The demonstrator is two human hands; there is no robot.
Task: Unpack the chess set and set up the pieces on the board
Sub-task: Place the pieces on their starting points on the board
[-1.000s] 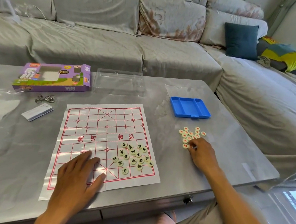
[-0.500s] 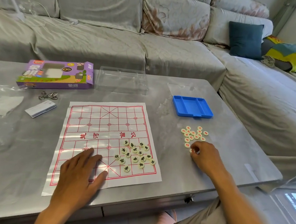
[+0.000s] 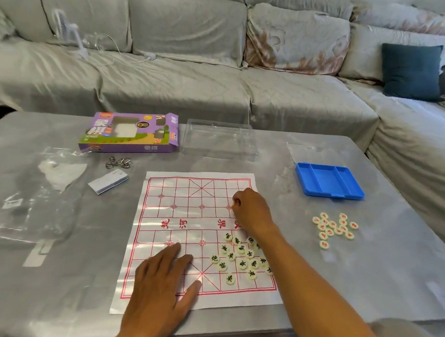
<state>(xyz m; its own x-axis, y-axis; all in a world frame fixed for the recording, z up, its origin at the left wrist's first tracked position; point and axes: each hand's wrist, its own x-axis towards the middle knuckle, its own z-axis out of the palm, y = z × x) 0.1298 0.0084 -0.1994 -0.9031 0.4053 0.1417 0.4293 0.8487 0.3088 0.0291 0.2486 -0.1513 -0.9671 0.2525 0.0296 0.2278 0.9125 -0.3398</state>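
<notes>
On the paper xiangqi board (image 3: 184, 219) lie sixteen black-lettered pieces (image 3: 239, 259); right of it, fourteen red-lettered pieces (image 3: 334, 228).

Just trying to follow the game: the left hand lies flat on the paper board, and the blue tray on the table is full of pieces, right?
Not quite. The head view shows the blue tray empty; the red-marked pieces lie loose on the table beside it. The left hand does lie flat on the paper board.
</notes>
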